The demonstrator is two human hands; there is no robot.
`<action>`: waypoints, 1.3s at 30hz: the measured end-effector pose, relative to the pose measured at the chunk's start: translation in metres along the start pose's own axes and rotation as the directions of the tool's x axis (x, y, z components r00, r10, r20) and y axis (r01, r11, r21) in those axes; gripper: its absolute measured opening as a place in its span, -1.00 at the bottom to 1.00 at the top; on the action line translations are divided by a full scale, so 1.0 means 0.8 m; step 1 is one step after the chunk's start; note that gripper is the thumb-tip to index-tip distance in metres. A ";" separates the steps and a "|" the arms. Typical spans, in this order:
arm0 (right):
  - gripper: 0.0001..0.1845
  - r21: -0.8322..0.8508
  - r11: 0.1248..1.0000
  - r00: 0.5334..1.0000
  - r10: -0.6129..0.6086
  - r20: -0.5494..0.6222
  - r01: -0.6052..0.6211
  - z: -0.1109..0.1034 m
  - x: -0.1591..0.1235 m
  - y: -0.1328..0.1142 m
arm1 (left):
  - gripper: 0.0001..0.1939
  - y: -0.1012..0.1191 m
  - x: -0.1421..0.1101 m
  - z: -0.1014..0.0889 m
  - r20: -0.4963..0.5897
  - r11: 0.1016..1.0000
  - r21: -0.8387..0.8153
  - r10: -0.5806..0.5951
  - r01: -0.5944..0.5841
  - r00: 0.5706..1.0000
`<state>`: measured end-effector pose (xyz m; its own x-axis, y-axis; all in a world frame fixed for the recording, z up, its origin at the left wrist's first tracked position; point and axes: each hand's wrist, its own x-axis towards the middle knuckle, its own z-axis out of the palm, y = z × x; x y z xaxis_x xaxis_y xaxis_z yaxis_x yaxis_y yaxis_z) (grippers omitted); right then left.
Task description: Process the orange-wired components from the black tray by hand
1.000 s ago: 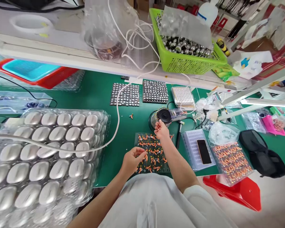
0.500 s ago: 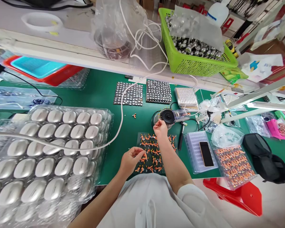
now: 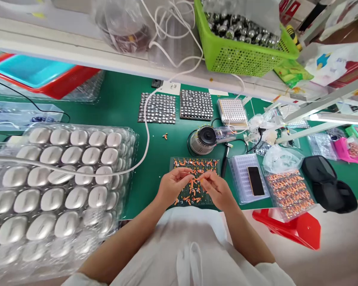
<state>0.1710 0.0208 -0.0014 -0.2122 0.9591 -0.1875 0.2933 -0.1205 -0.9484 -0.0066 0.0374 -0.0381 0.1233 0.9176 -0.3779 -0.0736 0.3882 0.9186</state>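
My left hand (image 3: 176, 183) is closed in a pinch over the middle of a dark tray (image 3: 210, 200) set with rows of small orange parts (image 3: 196, 199). A small orange part seems to be between its fingertips, partly hidden. Facing it, my right hand (image 3: 217, 189) pinches too, its fingertips almost meeting the left ones. What it holds is too small to make out, though a yellow-orange speck shows there. Just beyond the tray stands a round grey machine (image 3: 201, 147) with a black disc top and yellow bits around its rim.
A hammer (image 3: 225, 161), stacked clear trays (image 3: 240, 180) and a phone (image 3: 255, 181) lie to the right. Trays of silvery oval cases (image 3: 70, 155) fill the left. One orange part (image 3: 165, 136) lies alone. A white cable (image 3: 148, 135) hangs from the shelf bearing a green basket (image 3: 241, 59).
My right hand has come back from the round machine to meet my left hand over the tray. The left hand stays pinched and has shifted slightly. The camera view has tilted downward.
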 end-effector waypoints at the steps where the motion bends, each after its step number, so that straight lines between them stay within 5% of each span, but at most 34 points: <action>1: -0.85 -0.095 0.995 1.000 -0.016 -0.004 0.016 -0.004 -0.010 -0.005 | -0.73 0.003 -0.002 0.009 0.021 1.000 -0.009 -0.001 0.002 1.000; 6: -0.88 -0.369 0.927 0.994 -0.095 -0.060 0.066 -0.020 -0.031 -0.014 | -0.78 0.011 -0.016 0.044 0.122 1.000 -0.002 0.028 -0.028 0.992; 13: -0.90 -0.497 0.855 0.982 -0.186 -0.025 0.150 -0.027 -0.053 -0.016 | -0.80 0.012 -0.036 0.051 0.126 0.982 0.163 0.075 -0.095 0.989; 32: -0.92 -0.491 0.863 0.989 -0.146 -0.023 0.116 -0.022 -0.045 -0.021 | -0.86 0.016 -0.043 0.045 0.161 0.851 0.367 0.340 -0.376 0.927; 39: -0.88 -0.503 0.854 0.989 -0.145 0.009 0.130 -0.022 -0.039 -0.023 | -0.85 0.016 -0.040 0.040 0.180 0.854 0.388 0.300 -0.348 0.937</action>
<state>0.1887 -0.0025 0.0263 -0.2609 0.9641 -0.0501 0.6919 0.1506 -0.7061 0.0204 0.0104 -0.0105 0.2717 0.9606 -0.0580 0.2780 -0.0206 0.9604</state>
